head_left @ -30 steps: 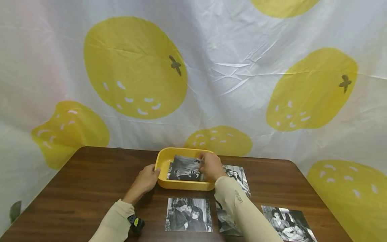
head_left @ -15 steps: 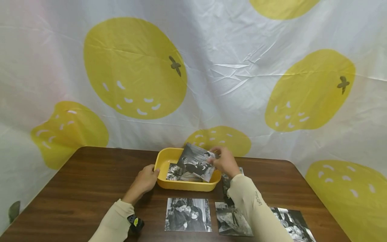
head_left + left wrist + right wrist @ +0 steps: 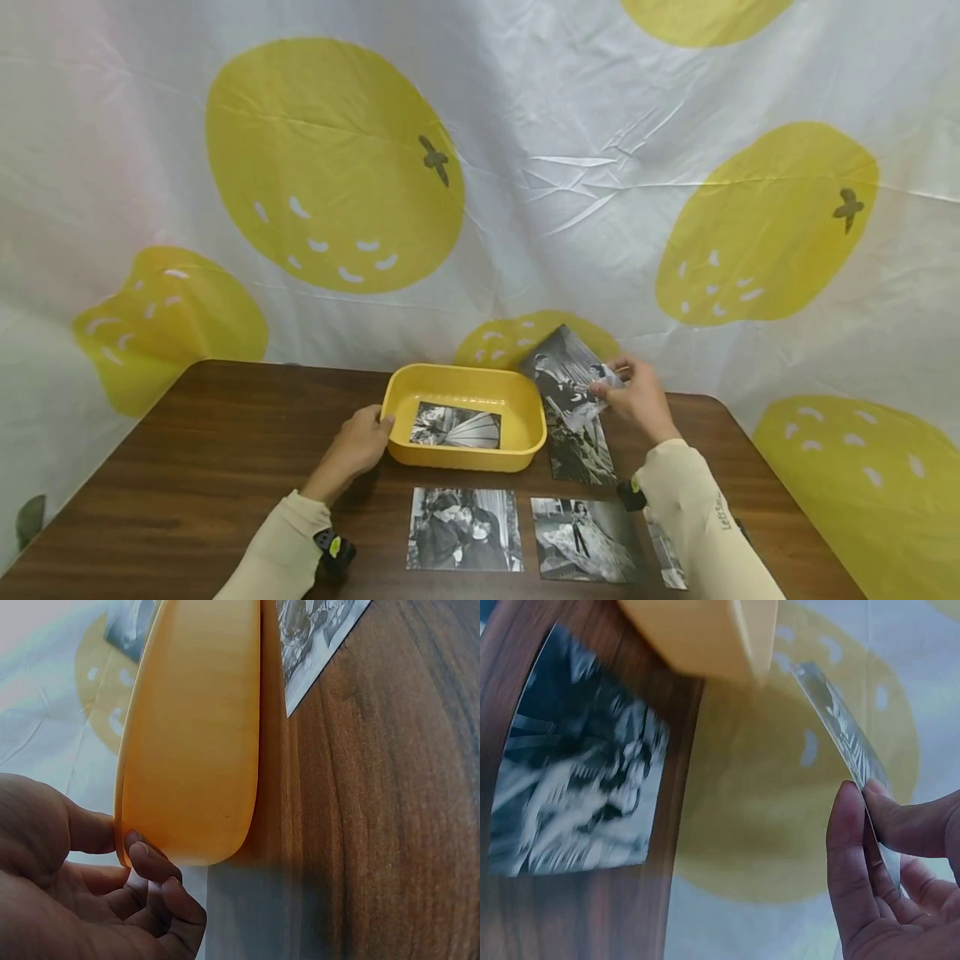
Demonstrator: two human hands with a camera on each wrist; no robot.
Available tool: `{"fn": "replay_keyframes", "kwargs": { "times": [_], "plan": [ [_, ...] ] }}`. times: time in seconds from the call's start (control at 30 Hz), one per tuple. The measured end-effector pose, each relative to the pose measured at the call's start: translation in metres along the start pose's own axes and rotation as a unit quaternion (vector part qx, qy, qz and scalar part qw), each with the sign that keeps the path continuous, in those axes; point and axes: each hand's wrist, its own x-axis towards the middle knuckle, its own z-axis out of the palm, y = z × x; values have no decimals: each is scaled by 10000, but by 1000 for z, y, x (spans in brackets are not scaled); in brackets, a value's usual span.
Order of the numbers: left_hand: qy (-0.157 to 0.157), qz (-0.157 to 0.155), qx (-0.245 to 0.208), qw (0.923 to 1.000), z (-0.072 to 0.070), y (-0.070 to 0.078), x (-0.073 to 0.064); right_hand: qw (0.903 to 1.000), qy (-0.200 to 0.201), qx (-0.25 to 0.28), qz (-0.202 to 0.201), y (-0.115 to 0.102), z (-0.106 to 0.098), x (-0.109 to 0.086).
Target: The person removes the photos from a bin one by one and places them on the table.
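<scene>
My left hand pinches the left rim of a yellow plastic tray; the left wrist view shows thumb and fingers at its edge. Inside the tray lies one black-and-white photo. To the tray's right, my right hand pinches another black-and-white photo by its edge and holds it tilted above the table. In the right wrist view that held photo appears nearly edge-on between thumb and fingers. Beneath it, a photo lies on the table beside the tray, partly covered from the head view.
In front of the tray lie two photos, one of a huddled group and one with a wide gown. Another photo is mostly hidden under the right sleeve. A lemon-print curtain hangs behind the brown wooden table.
My right hand has lifted the photo out of the tray and carried it right, past the rim. A different photo is uncovered in the tray. The left hand stays at the rim.
</scene>
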Motion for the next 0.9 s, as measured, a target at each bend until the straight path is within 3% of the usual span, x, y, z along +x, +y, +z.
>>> {"fn": "replay_keyframes", "kwargs": {
  "times": [0.1,0.37,0.6,0.9],
  "plan": [
    [11,20,21,10000,0,-1,0,9988,150,-425,189,12,-12,-4],
    [-59,16,-26,10000,0,-1,0,9938,438,-779,668,53,-28,-25],
    [-73,8,14,10000,-1,0,1,9892,372,-416,1358,81,-31,-44],
    [-23,9,147,9999,0,-1,2,9808,233,-851,1737,96,-34,-56]
  ]
}}
